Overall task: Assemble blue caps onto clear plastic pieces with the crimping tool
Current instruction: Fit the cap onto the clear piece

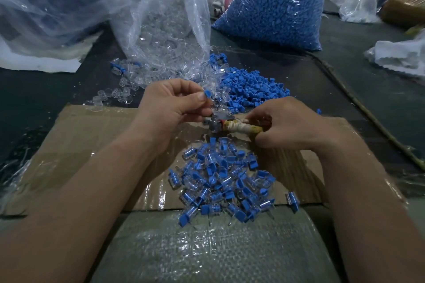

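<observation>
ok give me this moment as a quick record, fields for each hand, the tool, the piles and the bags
left hand: pinches a blue cap just above the tool's head
right hand: grips the wrapped handle of the crimping tool
finished pile: capped clear parts on the cardboard, nearer the person than the tool
loose blue caps: heap beyond the hands
clear pieces: spilled beside the clear bag
blue bag: full of caps, to the right of the clear bag

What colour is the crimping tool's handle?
The handle is tan with white bands, in the right hand; head view.
</observation>
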The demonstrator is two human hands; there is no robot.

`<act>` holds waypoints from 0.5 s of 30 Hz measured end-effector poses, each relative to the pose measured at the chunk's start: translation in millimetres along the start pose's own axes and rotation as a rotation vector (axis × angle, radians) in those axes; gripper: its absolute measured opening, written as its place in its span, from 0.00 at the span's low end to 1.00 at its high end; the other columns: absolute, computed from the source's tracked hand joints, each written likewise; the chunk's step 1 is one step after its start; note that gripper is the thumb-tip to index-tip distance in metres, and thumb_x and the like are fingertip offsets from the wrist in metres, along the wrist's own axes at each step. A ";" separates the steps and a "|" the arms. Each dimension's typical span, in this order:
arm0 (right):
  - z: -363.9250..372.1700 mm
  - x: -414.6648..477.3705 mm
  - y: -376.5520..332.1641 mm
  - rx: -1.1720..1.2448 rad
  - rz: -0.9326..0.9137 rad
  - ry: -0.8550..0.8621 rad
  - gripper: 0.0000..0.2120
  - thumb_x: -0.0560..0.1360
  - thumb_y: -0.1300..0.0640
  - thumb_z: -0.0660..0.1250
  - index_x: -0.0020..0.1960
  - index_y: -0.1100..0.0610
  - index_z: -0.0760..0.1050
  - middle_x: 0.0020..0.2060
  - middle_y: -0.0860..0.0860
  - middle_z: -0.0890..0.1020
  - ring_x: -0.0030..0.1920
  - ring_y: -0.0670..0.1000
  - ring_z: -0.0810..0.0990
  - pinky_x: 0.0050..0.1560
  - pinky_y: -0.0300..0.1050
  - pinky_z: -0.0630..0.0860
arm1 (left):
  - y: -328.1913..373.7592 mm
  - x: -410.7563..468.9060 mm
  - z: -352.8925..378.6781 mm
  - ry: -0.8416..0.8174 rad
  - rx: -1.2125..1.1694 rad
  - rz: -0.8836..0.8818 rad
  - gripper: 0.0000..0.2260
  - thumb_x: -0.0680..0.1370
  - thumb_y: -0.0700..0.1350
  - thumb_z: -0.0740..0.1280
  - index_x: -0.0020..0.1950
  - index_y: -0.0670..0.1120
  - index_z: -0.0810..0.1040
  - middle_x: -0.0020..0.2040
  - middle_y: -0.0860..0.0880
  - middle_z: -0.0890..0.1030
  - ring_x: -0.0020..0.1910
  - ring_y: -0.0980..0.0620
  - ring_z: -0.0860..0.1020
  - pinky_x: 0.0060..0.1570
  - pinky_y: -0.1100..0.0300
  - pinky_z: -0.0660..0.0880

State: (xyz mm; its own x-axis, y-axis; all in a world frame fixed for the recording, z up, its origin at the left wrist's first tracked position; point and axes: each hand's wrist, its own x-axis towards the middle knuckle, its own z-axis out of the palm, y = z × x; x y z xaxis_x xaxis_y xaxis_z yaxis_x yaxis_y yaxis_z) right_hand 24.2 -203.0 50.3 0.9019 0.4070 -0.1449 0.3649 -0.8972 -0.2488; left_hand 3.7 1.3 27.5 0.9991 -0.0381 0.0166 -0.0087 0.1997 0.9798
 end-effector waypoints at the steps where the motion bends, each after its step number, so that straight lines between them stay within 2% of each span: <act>1: 0.3 0.5 -0.9 -0.010 -0.009 -0.004 0.17 0.66 0.51 0.68 0.54 0.50 0.77 0.39 0.44 0.76 0.40 0.43 0.72 0.36 0.40 0.67 | -0.1 0.5 -0.4 0.012 -0.009 0.003 0.04 0.72 0.32 0.65 0.39 0.40 0.75 0.30 0.47 0.82 0.29 0.55 0.80 0.29 0.67 0.76; 6: 4.7 5.2 -1.6 -0.086 -0.007 0.008 0.12 0.69 0.56 0.67 0.52 0.50 0.74 0.42 0.48 0.77 0.44 0.49 0.74 0.42 0.45 0.71 | -1.3 3.0 -2.2 0.048 -0.020 0.026 0.04 0.71 0.34 0.65 0.39 0.41 0.75 0.30 0.48 0.82 0.30 0.54 0.80 0.29 0.67 0.76; 9: 8.0 6.3 1.1 -0.104 -0.010 0.034 0.10 0.70 0.59 0.66 0.49 0.49 0.71 0.41 0.46 0.74 0.42 0.47 0.72 0.39 0.44 0.69 | -0.8 3.4 -3.5 0.056 -0.028 0.038 0.04 0.71 0.34 0.65 0.39 0.42 0.75 0.30 0.48 0.82 0.30 0.54 0.81 0.30 0.67 0.76; 13: 3.9 4.1 9.4 -0.029 -0.018 0.191 0.10 0.69 0.61 0.67 0.46 0.49 0.69 0.39 0.43 0.71 0.39 0.46 0.69 0.34 0.40 0.63 | 1.0 3.7 -5.1 0.069 -0.032 0.061 0.05 0.72 0.33 0.65 0.38 0.42 0.75 0.30 0.49 0.82 0.30 0.54 0.80 0.30 0.66 0.77; 15: 2.8 3.5 9.8 -0.003 -0.033 0.286 0.09 0.71 0.56 0.67 0.46 0.49 0.67 0.38 0.40 0.68 0.38 0.45 0.67 0.34 0.41 0.63 | 1.0 3.5 -4.4 0.076 -0.017 0.072 0.06 0.72 0.33 0.65 0.38 0.42 0.75 0.30 0.49 0.82 0.30 0.54 0.80 0.30 0.66 0.77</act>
State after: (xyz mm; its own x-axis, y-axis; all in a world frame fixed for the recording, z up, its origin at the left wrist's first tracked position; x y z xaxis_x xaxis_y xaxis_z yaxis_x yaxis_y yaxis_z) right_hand 30.3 -209.9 44.6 0.9178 0.3717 0.1397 0.3958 -0.8847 -0.2463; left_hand 7.4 5.7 27.7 0.9961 0.0515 0.0712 -0.0807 0.2155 0.9732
